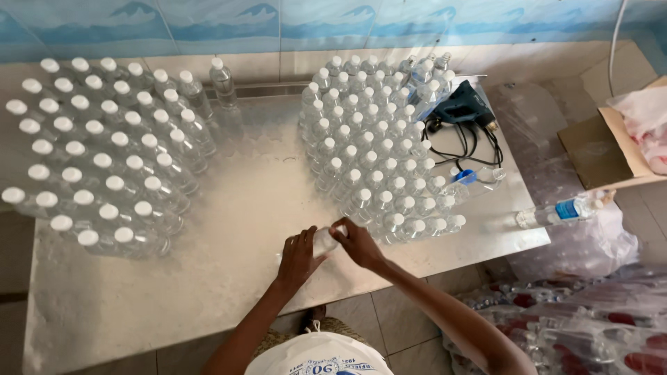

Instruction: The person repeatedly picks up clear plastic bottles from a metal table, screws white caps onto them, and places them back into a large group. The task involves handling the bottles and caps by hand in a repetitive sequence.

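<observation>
- I see my left hand [299, 255] and my right hand [356, 243] together on one small clear plastic bottle [324, 240], which lies on its side on the metal desk [229, 229].
- The left fingers are curled around the body of this bottle; the right fingers pinch its white cap end.
- This bottle is at the near edge of the desk, just in front of the right group of bottles [379, 149].
- The right group stands upright, all with white caps, close together.
- The left group of bottles [104, 149] stands well apart from the held bottle, across a bare strip of desk.
- Behind the right group lies a dark blue heat gun [462, 105] with a black cord [465, 142].
- Beside the right group, one bottle with a blue label [563, 208] lies on clear plastic wrap.
</observation>
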